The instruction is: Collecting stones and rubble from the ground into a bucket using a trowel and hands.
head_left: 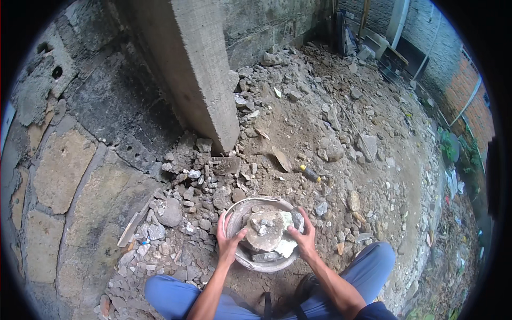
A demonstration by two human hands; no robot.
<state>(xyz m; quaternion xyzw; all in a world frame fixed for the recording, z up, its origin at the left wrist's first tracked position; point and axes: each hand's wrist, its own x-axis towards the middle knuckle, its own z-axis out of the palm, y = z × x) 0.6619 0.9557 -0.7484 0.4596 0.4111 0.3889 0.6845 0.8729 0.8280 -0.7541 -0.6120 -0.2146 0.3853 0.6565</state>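
Between my knees stands a round, dusty grey bucket point(246, 261) heaped with broken stones point(269, 226). My left hand point(228, 241) grips its left side, with the fingers outside the wall and the thumb over the rim. On the opposite side my right hand point(304, 237) holds the bucket the same way, its thumb by the stones on top. The largest piece is a flat, pale brown slab, with a whitish chunk beside it. Whether the bucket rests on the ground or is slightly lifted, I cannot tell.
Ahead lies a trowel, with a dusty blade point(282, 159) and a black and yellow handle point(310, 173). A concrete pillar point(205, 69) rises from the rubble, beside a stone wall point(64, 165) at left. Loose stones point(333, 148) cover the soil. Boards and a brick wall point(472, 93) stand far right.
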